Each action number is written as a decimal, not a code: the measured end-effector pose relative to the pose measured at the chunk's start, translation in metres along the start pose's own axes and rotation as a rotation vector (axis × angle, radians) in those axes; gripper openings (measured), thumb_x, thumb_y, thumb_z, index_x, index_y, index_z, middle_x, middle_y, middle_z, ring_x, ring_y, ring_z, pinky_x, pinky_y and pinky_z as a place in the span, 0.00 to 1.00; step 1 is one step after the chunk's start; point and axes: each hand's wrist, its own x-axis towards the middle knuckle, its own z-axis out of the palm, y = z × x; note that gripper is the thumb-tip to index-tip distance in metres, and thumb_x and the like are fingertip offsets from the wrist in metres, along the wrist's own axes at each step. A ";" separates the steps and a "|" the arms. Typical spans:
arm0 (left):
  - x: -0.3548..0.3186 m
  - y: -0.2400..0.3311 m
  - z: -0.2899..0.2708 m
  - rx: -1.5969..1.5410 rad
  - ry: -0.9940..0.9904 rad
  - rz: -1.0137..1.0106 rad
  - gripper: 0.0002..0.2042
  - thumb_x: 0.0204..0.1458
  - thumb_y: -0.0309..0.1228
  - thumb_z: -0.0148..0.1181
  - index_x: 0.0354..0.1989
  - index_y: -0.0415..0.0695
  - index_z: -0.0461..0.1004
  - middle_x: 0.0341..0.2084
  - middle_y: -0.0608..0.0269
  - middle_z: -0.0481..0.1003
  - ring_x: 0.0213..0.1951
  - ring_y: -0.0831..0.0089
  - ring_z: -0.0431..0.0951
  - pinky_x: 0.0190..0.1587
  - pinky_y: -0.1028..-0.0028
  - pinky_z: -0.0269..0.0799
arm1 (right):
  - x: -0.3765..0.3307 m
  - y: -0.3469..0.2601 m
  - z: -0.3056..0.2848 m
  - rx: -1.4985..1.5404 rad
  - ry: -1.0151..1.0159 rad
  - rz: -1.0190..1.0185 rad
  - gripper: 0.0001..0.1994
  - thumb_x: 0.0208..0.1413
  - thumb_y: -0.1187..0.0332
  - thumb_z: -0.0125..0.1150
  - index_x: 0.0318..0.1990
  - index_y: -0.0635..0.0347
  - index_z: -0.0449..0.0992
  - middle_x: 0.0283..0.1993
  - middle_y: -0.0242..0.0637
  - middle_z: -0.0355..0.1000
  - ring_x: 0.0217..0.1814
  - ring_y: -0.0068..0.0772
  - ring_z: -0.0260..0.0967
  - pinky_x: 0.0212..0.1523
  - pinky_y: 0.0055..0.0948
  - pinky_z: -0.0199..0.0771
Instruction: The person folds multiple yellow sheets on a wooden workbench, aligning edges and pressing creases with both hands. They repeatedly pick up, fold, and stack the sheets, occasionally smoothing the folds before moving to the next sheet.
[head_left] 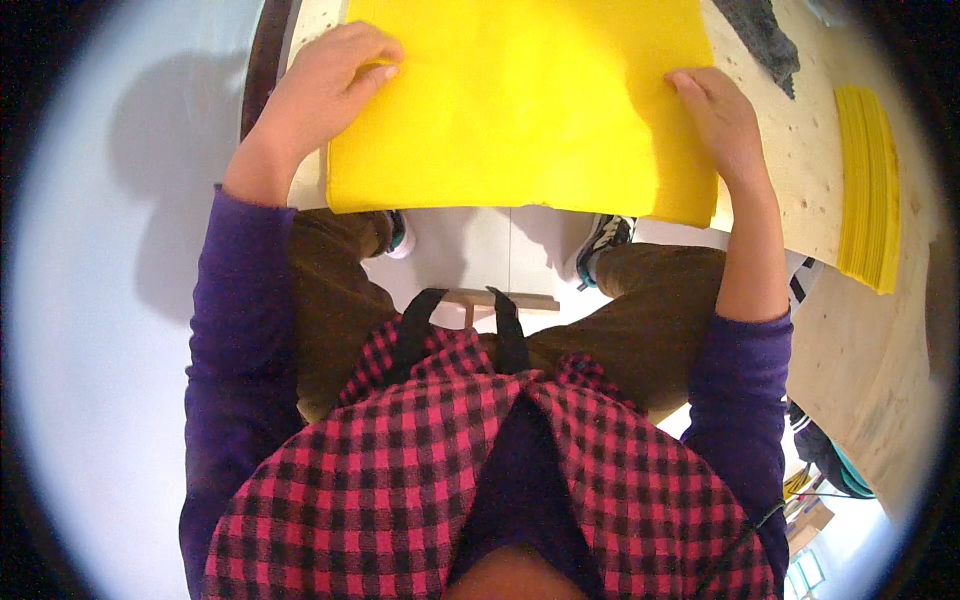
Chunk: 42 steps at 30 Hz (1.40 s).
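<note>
Yellow sheet [520, 110] lies between left fingers [386, 73], bent over its left part, and right fingers [684, 82], at its right edge, on the table [785, 175]. Whether they grip, I cannot tell; equal, gentle pressure seems best.

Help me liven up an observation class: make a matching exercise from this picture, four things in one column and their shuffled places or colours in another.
Things:
1. Left hand
2. Checked garment
3. Right hand
4. Dark grey piece

Places or colours:
A. Lying on the pale wooden surface
B. At the left side of the large yellow material
C. Pinkish red and black
D. At the right side of the large yellow material

Right pairs: 1-B, 2-C, 3-D, 4-A
</note>
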 end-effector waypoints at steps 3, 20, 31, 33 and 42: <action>0.015 -0.011 0.005 0.151 0.112 0.084 0.11 0.54 0.30 0.55 0.45 0.42 0.73 0.45 0.54 0.73 0.50 0.56 0.71 0.55 0.64 0.65 | 0.017 0.006 0.013 -0.093 0.158 -0.197 0.16 0.59 0.58 0.52 0.42 0.61 0.77 0.45 0.44 0.73 0.51 0.44 0.69 0.52 0.36 0.66; 0.023 -0.010 0.001 0.193 0.186 0.053 0.11 0.55 0.30 0.54 0.45 0.43 0.74 0.47 0.55 0.72 0.52 0.58 0.70 0.57 0.65 0.64 | 0.023 0.005 0.010 -0.129 0.274 -0.200 0.16 0.59 0.59 0.52 0.44 0.63 0.76 0.47 0.46 0.73 0.53 0.46 0.68 0.53 0.38 0.66; 0.017 -0.005 0.008 0.031 0.105 -0.060 0.10 0.54 0.30 0.56 0.42 0.41 0.73 0.41 0.54 0.74 0.49 0.57 0.72 0.55 0.64 0.65 | 0.016 0.000 0.014 -0.175 0.220 -0.203 0.15 0.60 0.60 0.52 0.42 0.64 0.76 0.45 0.46 0.74 0.49 0.49 0.69 0.51 0.38 0.66; 0.019 -0.010 0.001 0.117 0.131 0.011 0.10 0.54 0.30 0.56 0.42 0.40 0.73 0.42 0.54 0.74 0.49 0.56 0.72 0.54 0.64 0.66 | 0.020 0.003 0.011 -0.160 0.265 -0.176 0.15 0.59 0.60 0.52 0.41 0.64 0.76 0.44 0.46 0.74 0.49 0.48 0.69 0.51 0.38 0.66; 0.002 0.005 0.002 0.081 0.038 0.016 0.08 0.56 0.29 0.52 0.39 0.40 0.75 0.42 0.55 0.74 0.46 0.56 0.73 0.51 0.65 0.69 | 0.003 0.010 0.007 -0.080 0.129 -0.159 0.16 0.59 0.59 0.53 0.42 0.64 0.76 0.44 0.45 0.73 0.49 0.45 0.70 0.51 0.36 0.67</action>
